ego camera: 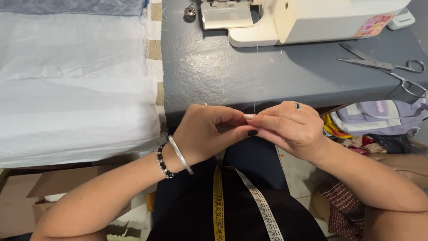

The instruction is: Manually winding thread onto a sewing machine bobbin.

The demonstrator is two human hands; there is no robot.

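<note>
My left hand [203, 129] and my right hand [287, 127] meet fingertip to fingertip just below the front edge of the grey table [249, 71]. They pinch a thin thread [256, 67] that runs straight up to the white sewing machine [303, 20] at the top. Whatever else sits between the fingertips is too small to tell. My left wrist wears a silver bangle and a black bead bracelet [171, 158]. A ring is on my right hand. A yellow and white tape measure [240, 201] hangs down my dark clothing.
Scissors [385, 67] lie on the table's right side. A small metal bobbin case [190, 12] sits by the machine. White fabric [76, 85] covers the surface on the left. Heaped cloth and a lilac bag [379, 118] are at right; cardboard boxes [53, 192] are below left.
</note>
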